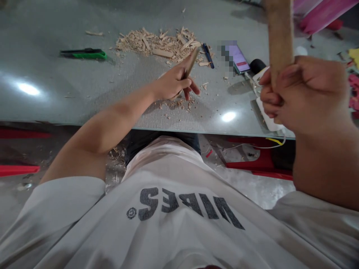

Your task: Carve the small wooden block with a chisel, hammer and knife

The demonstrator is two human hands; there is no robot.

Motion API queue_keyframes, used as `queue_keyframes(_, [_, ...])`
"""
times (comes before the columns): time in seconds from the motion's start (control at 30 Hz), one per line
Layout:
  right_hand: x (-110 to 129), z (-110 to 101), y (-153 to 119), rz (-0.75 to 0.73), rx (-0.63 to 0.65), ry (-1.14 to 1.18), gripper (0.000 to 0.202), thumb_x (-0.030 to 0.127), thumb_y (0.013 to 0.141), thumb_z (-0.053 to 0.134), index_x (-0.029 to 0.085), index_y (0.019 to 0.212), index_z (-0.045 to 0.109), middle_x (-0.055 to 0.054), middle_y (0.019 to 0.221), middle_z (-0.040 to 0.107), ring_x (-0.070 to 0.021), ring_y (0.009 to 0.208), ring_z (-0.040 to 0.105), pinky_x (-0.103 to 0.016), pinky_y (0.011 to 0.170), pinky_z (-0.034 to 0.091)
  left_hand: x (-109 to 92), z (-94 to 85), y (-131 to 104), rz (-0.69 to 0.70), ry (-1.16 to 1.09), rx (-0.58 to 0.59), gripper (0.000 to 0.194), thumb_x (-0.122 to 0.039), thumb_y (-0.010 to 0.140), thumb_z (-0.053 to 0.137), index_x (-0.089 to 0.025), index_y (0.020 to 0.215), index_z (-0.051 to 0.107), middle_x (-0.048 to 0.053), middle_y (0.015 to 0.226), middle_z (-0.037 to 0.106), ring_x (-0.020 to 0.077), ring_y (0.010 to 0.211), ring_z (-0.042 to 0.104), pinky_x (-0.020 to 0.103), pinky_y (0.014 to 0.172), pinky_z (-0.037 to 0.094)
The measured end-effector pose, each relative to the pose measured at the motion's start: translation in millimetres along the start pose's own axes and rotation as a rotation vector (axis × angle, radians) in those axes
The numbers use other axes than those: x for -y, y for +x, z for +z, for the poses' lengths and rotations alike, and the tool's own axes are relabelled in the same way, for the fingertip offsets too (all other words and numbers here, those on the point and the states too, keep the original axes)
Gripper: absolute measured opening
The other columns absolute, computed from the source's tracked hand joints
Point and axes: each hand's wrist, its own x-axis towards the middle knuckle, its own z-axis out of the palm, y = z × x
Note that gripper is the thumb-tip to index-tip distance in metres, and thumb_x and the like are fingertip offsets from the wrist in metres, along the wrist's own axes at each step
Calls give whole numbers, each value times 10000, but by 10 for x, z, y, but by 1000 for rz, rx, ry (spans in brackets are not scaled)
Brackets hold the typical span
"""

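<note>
My left hand (177, 81) is low over the glass tabletop, its thumb and fingers closed around a slim, flat, wood-coloured piece (193, 61) that slants up and away. Part of this piece is hidden by the fingers, so its exact kind is unclear. Fine wood crumbs (182, 106) lie beneath the hand, and a heap of wood shavings (157, 45) sits just beyond it. On the right, my right hand (314, 91) is raised close to the camera, a fist wrapped round a flat wooden bar (281, 33). The bar stands nearly upright, its top end out of view.
A green utility knife (84, 53) lies left of the shavings, a dark blue pen (208, 56) to their right. Past that are a lit phone (238, 58), a black round object (257, 66) and a white power strip (269, 116) with cables. The table's front edge (168, 131) is near my body.
</note>
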Motion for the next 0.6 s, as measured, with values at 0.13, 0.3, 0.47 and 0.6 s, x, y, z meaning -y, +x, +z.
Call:
queue_keyframes(0.13, [88,8,18,35,19,-25,841,1108,898,952,300,989,734,48,658,472,-171,497,388,-341,410,252,-149,3,-91,-67,42,7,670,-244,1350,598,-145,2011,554,143,1275,980,266,1060,965,249,865,672])
queue_keyframes(0.3, [-7,-8,94,94,160,-149,913,1177,872,904,281,1003,787,37,658,509,-161,457,442,-334,380,269,-211,24,-131,-78,35,-5,670,-283,1367,607,-107,2008,532,198,1341,975,339,1127,973,297,878,669])
queue_keyframes(0.47, [-86,20,70,97,118,-147,822,1108,981,889,304,975,720,38,658,491,-159,488,415,-338,415,279,-118,21,-72,-50,29,-13,649,-205,1360,573,-100,1999,530,184,1296,981,302,999,954,301,858,663])
queue_keyframes(0.6, [-79,-18,41,76,33,-112,771,1053,976,949,311,986,742,32,678,489,-170,513,395,-355,437,269,-120,11,-75,-66,20,-8,729,-136,1332,565,-127,2050,441,171,1298,984,302,945,952,305,831,657])
